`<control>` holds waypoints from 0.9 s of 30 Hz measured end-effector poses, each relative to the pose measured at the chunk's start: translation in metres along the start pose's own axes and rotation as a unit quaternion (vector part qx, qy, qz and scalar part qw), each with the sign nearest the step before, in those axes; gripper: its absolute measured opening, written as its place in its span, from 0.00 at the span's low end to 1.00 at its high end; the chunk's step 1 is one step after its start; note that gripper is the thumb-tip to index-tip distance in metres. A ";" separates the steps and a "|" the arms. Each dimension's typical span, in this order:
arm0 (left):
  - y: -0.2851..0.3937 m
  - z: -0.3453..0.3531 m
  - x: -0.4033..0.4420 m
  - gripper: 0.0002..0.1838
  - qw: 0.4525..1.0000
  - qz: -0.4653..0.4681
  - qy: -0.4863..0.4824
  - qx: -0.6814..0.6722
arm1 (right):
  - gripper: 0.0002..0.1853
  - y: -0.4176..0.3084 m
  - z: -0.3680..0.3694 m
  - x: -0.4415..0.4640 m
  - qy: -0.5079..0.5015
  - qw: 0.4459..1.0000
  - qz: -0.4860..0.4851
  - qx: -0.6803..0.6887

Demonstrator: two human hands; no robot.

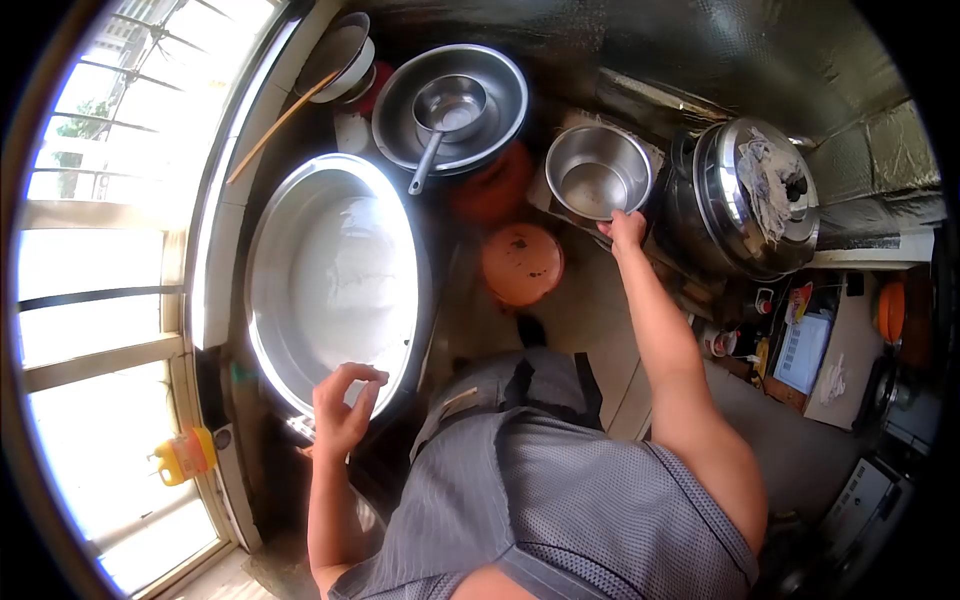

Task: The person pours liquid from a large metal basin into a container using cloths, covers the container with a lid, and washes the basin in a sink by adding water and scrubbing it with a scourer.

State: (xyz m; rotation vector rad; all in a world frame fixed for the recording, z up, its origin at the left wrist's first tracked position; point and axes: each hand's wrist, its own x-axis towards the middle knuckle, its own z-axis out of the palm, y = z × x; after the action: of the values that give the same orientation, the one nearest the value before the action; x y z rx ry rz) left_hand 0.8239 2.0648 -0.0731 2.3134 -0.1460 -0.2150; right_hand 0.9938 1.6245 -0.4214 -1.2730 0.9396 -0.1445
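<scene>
My right hand (626,231) grips the near rim of a round steel pot (598,172), which looks empty inside. My left hand (345,405) hovers at the near edge of a large oval metal basin (335,270), its fingers curled but apart, with nothing between them. Behind the basin, a steel ladle-like pan (450,108) with a long handle lies in a wide steel bowl (505,100). An orange round lid or stool top (522,264) is low down between the basin and the pot.
A large lidded pot (715,200) with a crumpled cloth (768,185) on top stands at the right. Bowls (335,60) and a wooden stick (280,127) are at the upper left. A yellow bottle (185,456) is by the barred window. Shelves with a blue basket (802,352) stand right.
</scene>
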 end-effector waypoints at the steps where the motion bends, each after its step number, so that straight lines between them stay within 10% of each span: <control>1: -0.008 -0.004 -0.013 0.04 0.999 -0.012 0.036 0.009 | 0.11 -0.002 0.009 0.014 -0.004 1.000 0.005 0.006; 9: -0.068 -0.026 -0.117 0.08 0.958 -0.132 0.252 -0.039 | 0.16 0.034 0.024 0.025 0.004 0.985 0.158 0.076; 15: -0.119 -0.040 -0.162 0.08 0.860 -0.190 0.451 -0.144 | 0.24 0.009 0.083 -0.160 -0.361 0.917 0.165 -0.030; 27: -0.314 -0.030 -0.236 0.09 0.798 -0.276 0.464 -0.269 | 0.19 -0.023 0.128 -0.333 -0.431 0.899 0.077 -0.016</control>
State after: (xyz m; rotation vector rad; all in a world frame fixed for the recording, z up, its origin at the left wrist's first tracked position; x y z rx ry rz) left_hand 0.6107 2.3407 -0.2574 1.5931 0.9696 0.5449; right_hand 0.8759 1.9030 -0.2311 -1.1128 0.2620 0.5329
